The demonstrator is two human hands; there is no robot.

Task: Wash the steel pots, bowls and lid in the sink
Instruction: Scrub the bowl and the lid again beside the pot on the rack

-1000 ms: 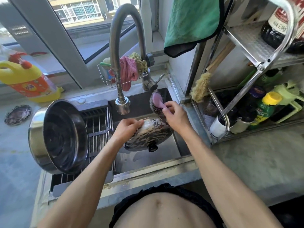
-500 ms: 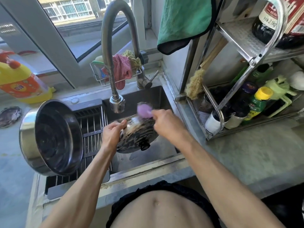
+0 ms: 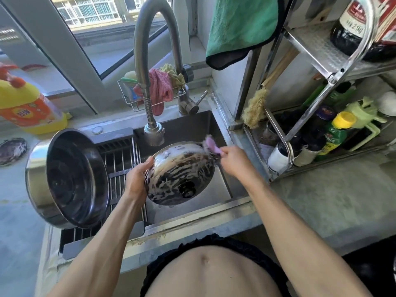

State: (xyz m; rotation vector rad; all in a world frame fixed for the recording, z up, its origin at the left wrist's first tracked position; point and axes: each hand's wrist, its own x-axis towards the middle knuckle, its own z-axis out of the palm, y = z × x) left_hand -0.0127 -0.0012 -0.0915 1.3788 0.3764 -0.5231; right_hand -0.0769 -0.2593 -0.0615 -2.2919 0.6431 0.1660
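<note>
1. Steel, streaked with white suds: the lid (image 3: pixel 182 174) I am washing sits tilted over the sink (image 3: pixel 216 189), its black knob (image 3: pixel 187 189) facing me.
2. My left hand (image 3: pixel 137 179) grips the lid's left rim, thumb on the near face, fingers curled behind it.
3. My right hand (image 3: pixel 232 159) is closed around a pink scrubber (image 3: pixel 211 143), which presses against the lid's upper right edge; the scrubber is blurred.
4. To my left, a large steel pot (image 3: pixel 68 179) lies on its side on the drain rack (image 3: pixel 120 161), its open mouth turned toward the sink.
5. Just beyond the lid hangs the faucet (image 3: pixel 150 67), its spray head directly above the lid's far rim.
6. Behind the faucet, a wire caddy (image 3: pixel 130 99) holds a pink cloth (image 3: pixel 160 88) and other rags.
7. Far left on the counter stands a yellow detergent bottle (image 3: pixel 27 106); to the right, a steel shelf rack (image 3: pixel 321 56) carries bottles, with a green towel (image 3: pixel 242 26) draped above.
</note>
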